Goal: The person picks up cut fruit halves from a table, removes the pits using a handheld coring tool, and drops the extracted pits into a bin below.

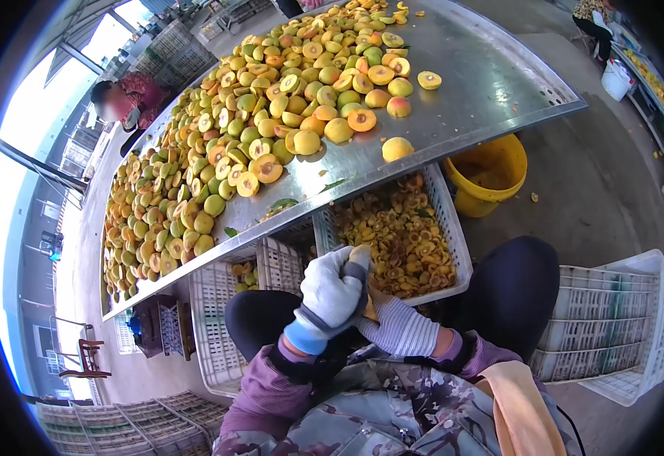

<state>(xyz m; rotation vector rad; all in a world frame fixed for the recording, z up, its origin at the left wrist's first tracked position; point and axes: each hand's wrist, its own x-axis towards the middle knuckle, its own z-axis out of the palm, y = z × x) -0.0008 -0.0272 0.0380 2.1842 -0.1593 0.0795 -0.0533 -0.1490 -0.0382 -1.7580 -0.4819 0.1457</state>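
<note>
My left hand (330,292), in a white and grey glove with a blue cuff, is closed in front of my lap. A small yellowish piece of fruit (361,253) shows at the top of its fingers, partly hidden. My right hand (402,327), in a striped grey glove, is pressed up against the left from below. Its fingers are closed and mostly covered, so what they grip cannot be made out. Just beyond both hands, a white plastic crate (457,247) holds yellow-brown fruit pieces (400,243). Above it, many halved apricots (271,106) are heaped on a metal table (476,83).
The metal table's raised edge runs above the crate. A yellow bucket (491,194) stands right of it. White crates (214,327) flank my left leg, another crate (613,327) lies to the right. One person (138,95) is at the table's left side, another (594,26) sits far right.
</note>
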